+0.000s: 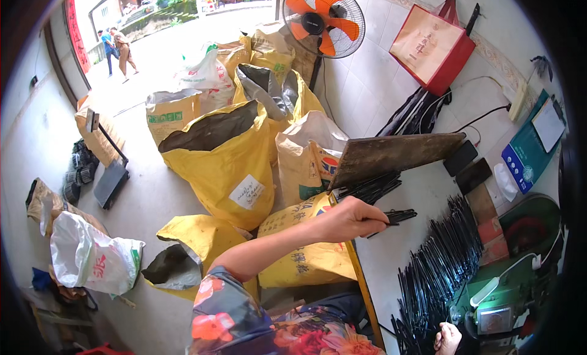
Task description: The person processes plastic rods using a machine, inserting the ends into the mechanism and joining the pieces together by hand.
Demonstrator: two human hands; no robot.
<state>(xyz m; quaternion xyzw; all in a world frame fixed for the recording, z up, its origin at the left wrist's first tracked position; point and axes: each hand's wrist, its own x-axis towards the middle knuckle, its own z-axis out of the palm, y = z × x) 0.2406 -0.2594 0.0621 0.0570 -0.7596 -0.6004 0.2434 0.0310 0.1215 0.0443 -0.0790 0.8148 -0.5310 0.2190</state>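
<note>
left hand [358, 220]: is gripping a small bunch of thin black strips [400, 216] between closed fingers, right of centre
right hand [448, 338]: is curling its fingers, lower right; cannot tell whether it is holding anything
strip row [440, 251]: is lying on the desk [384, 263], right
green machine [494, 299]: is standing near the right hand, lower right
</note>
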